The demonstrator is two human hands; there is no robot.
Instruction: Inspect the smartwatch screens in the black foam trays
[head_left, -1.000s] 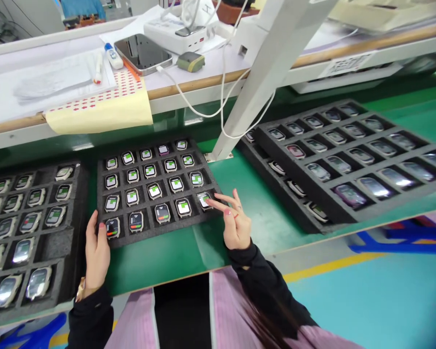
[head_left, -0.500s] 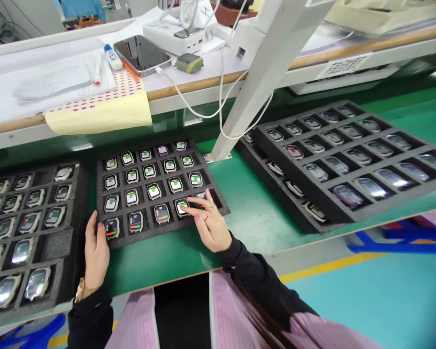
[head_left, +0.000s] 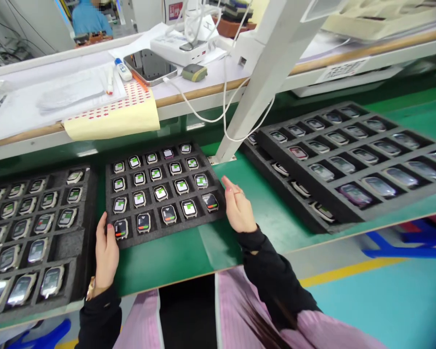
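Observation:
A dark grey foam tray (head_left: 179,226) of smartwatches lies on the green bench in front of me. Most of its watches show white and green screens; several in the front row have dark screens, some with coloured bars, such as the smartwatch (head_left: 143,222). My left hand (head_left: 107,254) grips the tray's front left corner, thumb at the front and fingers along the side. At the opposite edge, my right hand (head_left: 240,206) holds the tray's right side, fingers pointing away from me. The undersides of both grips are hidden.
Another foam tray of watches (head_left: 67,247) stands close on the left, apparently stacked. On the right are two overlapping watch trays (head_left: 314,186). A slanted white post (head_left: 245,114) rises behind, with a white cable looping around it. The shelf holds a phone (head_left: 150,67) and papers.
My right hand has left the watches in the front row and moved right to the tray's edge. The front right watch is now uncovered. My left hand stays at its corner; the view has shifted slightly.

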